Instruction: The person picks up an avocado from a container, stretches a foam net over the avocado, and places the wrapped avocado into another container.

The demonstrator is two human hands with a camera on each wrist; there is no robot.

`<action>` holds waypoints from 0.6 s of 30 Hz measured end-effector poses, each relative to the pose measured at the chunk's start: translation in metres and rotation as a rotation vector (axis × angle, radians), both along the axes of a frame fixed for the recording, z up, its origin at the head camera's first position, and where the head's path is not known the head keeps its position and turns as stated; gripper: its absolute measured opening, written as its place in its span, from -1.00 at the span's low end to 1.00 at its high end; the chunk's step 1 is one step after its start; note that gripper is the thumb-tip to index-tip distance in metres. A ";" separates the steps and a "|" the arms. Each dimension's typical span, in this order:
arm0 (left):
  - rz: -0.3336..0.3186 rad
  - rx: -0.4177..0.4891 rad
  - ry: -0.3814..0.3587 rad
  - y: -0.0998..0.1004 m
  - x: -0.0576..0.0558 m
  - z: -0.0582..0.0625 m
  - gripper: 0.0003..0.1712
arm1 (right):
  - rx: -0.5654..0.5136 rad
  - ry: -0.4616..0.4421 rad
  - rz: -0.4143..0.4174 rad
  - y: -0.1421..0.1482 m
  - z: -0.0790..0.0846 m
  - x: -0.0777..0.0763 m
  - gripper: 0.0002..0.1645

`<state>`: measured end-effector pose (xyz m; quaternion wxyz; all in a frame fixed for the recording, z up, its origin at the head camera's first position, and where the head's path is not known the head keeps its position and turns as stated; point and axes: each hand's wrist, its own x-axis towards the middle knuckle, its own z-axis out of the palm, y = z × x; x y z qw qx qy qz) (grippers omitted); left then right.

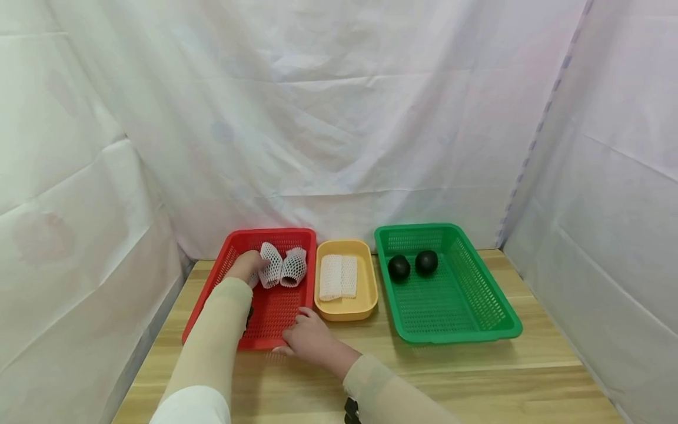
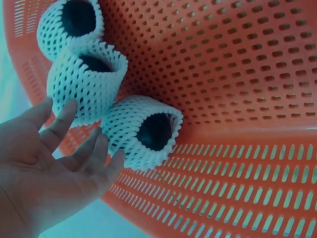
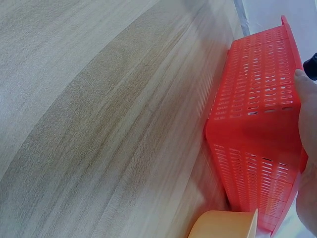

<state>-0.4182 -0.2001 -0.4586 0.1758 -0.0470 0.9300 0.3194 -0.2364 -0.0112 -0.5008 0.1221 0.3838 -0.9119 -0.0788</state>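
Observation:
My left hand (image 1: 249, 266) is inside the red basket (image 1: 275, 341), its fingers spread and relaxed against the white foam nets. Three dark round fruits in foam nets lie along the basket's far side: a netted fruit (image 2: 143, 131) by the fingertips, another netted fruit (image 2: 86, 82) beside it, and a third netted fruit (image 2: 69, 25) at the end. At the basket's near right corner, my right hand (image 1: 312, 338) holds the rim, thumb on the front edge and fingers on the right side. Only part of that hand (image 3: 309, 124) shows in the right wrist view.
A yellow tray (image 1: 346, 312) between the baskets holds flat white foam nets (image 1: 338, 277). To the right stands a green basket (image 1: 455, 312) with two bare dark fruits (image 1: 399, 268) at its far left. White cloth (image 1: 339, 118) surrounds the wooden table (image 1: 450, 383) on three sides.

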 end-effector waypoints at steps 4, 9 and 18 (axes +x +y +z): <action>0.056 0.051 0.011 0.001 0.004 -0.001 -0.76 | 0.013 -0.004 -0.006 0.000 0.001 0.001 -0.49; 0.032 0.056 0.040 0.007 0.007 0.005 -0.60 | 0.012 -0.027 -0.018 -0.001 0.002 0.000 -0.48; -0.070 -0.126 0.078 0.005 0.001 0.003 -0.67 | 0.025 -0.045 -0.023 -0.002 -0.001 0.001 -0.47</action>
